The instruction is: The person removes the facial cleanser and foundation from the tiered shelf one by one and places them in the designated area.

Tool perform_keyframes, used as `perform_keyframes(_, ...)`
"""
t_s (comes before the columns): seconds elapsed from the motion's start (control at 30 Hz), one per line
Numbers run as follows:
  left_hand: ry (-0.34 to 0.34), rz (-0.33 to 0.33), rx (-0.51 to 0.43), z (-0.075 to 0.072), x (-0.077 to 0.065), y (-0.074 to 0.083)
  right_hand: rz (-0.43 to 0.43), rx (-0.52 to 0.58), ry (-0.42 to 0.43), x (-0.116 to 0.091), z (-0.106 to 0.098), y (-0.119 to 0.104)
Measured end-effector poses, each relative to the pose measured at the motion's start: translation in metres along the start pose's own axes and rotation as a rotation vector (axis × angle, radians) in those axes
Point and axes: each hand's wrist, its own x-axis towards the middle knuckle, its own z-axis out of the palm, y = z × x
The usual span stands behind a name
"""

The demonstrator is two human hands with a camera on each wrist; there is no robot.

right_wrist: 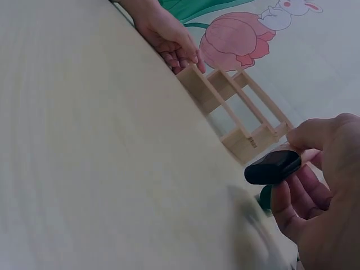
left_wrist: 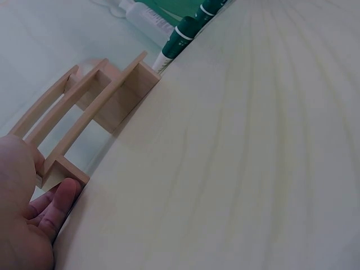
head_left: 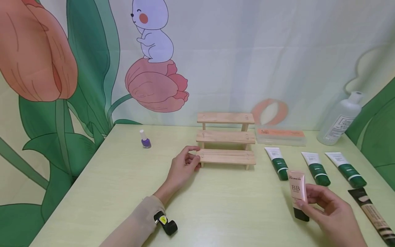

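Note:
A three-step wooden display stand stands near the back of the table. My left hand grips its left end at the lowest step, with the fingertips by the end leg in the left wrist view. Between thumb and fingers, my right hand pinches a pink BB cream tube, held upright with its black cap down. Behind that tube lie green-and-white tubes, one to the left, one in the middle and one to the right.
A black-and-beige tube lies at the right edge. Behind the green tubes are a clear flat box and a white pump-less bottle. Purple nail polish stands at the back left. A printed curtain hangs behind the table.

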Motion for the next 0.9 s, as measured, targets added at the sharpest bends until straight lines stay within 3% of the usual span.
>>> perform_keyframes(0.5, 0.001, -0.012, -0.002, 0.0006, -0.0011, 0.0014, 0.113, -0.103, -0.079, 0.0046, 0.0082, 0.0046)
perform_keyframes(0.9, -0.005, -0.005, -0.017, 0.0005, -0.0001, -0.0006, 0.195, -0.079, -0.079, 0.0052, 0.0111, 0.0028)
